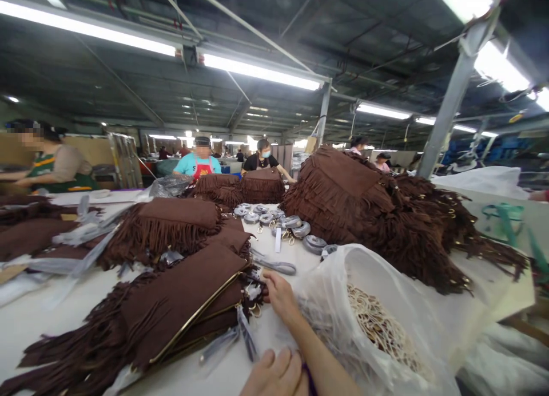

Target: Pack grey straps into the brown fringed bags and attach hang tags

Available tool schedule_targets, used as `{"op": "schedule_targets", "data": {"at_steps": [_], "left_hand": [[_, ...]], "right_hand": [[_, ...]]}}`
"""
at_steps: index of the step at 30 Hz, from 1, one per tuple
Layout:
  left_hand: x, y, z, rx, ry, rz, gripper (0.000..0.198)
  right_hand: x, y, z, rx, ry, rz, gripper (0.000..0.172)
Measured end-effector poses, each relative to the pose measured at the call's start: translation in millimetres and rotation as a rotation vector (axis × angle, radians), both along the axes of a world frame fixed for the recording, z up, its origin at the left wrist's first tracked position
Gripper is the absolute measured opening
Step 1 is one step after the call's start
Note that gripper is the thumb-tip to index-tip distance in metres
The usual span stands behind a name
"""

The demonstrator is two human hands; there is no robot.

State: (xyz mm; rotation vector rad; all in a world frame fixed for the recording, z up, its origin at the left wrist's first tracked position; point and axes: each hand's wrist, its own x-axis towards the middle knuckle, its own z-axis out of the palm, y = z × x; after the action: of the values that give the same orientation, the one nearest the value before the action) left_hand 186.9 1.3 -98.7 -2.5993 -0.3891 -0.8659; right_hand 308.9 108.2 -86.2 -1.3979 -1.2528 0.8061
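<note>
My right hand (283, 299) reaches over the table to the end of a dark brown fringed bag (184, 296) with a gold zipper along its edge. Its fingers are closed in a pinch beside the zipper end; what they hold is partly hidden and I cannot make it out. At the bottom, my left hand (274, 376) lies low over the white table, fingers extended, with nothing visible in it. Wrapped metal fittings (247, 333) hang by the bag's end. Just beyond my right hand lies a plastic-wrapped grey strap (277, 265).
An open clear plastic bag (326, 293) full of pale cords (381, 321) stands close on the right. Behind it rises a large heap of brown fringed bags (343, 195). Coiled wrapped straps (295, 227) lie mid-table. Co-workers (199, 164) work across the table.
</note>
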Motion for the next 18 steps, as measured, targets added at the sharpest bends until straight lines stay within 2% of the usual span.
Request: {"op": "schedule_targets", "data": {"at_steps": [2, 4, 5, 7, 9, 11, 12, 14, 18], "left_hand": [[13.3, 17.6, -22.9, -0.002, -0.055, -0.023, 0.023], [9.3, 32.3, -34.9, -0.153, -0.094, -0.077, 0.027], [3.1, 36.5, -35.1, -0.328, -0.115, -0.096, 0.025], [-12.6, 38.4, -24.2, -0.867, -0.22, -0.098, 0.027], [-26.8, 34.7, -3.0, -1.441, -0.409, -0.088, 0.04], [-35.8, 30.5, 19.4, -1.809, -0.64, -0.09, 0.057], [-38.2, 29.3, 28.4, -1.903, -0.748, -0.091, 0.063], [-40.0, 28.9, 39.6, -1.977, -0.949, -0.079, 0.069], [-38.5, 32.4, 38.5, -1.973, -1.221, -0.09, 0.066]], "right_hand": [[3.0, -1.6, -0.1, 0.015, 0.025, 0.047, 0.028], [7.1, -2.3, 0.6, 0.041, 0.044, 0.092, 0.023], [9.1, -2.3, 1.5, 0.056, 0.051, 0.112, 0.02], [11.7, -2.3, 5.1, 0.085, 0.065, 0.149, 0.018], [11.2, -3.5, 11.0, 0.108, 0.088, 0.184, 0.019], [7.0, -7.6, 19.2, 0.129, 0.112, 0.216, 0.019], [3.6, -11.2, 23.7, 0.143, 0.121, 0.23, 0.018], [-4.8, -20.9, 32.5, 0.174, 0.129, 0.256, 0.016], [-20.1, -41.0, 44.1, 0.268, 0.03, 0.333, 0.009]]}}
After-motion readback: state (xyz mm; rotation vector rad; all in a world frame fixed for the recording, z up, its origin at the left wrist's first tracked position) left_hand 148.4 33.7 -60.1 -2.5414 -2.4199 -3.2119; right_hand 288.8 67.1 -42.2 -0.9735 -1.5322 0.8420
